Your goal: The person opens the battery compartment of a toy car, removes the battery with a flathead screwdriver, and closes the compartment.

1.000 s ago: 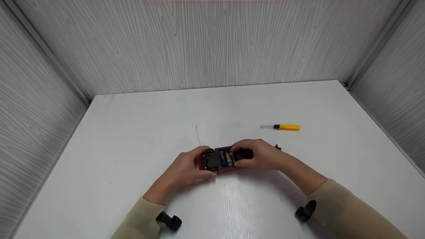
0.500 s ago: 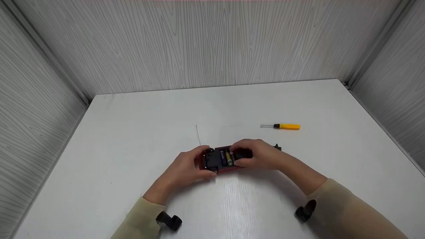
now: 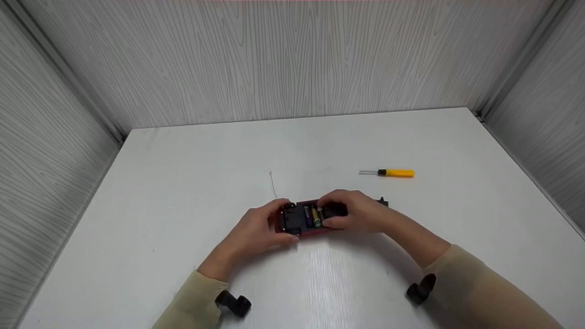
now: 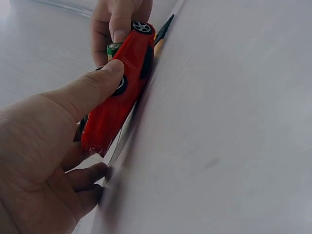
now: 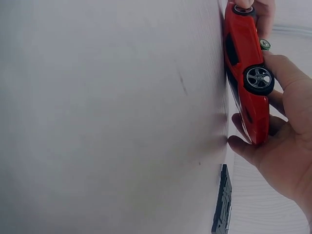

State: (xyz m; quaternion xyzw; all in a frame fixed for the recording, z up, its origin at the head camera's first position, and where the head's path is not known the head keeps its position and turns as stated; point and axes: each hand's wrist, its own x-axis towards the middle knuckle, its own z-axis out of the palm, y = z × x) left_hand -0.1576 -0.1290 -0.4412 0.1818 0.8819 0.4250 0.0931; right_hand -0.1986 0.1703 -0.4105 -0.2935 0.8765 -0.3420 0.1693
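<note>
While left fingers (image 3: 277, 204) clasp the upturned red car (image 4: 133, 74), right fingers (image 3: 337, 196) curl beside its batteries (image 3: 316, 216), hold unclear.

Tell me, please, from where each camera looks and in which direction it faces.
Head: on the head, facing forward and down at the red car; left hand, right hand and forearms show.
Left wrist: on that wrist, facing the left hand and car; the right hand shows beyond.
Right wrist: on that wrist, facing the right hand and car; the left hand shows partly at top.
Both wrist views share the car and a green battery end.
</note>
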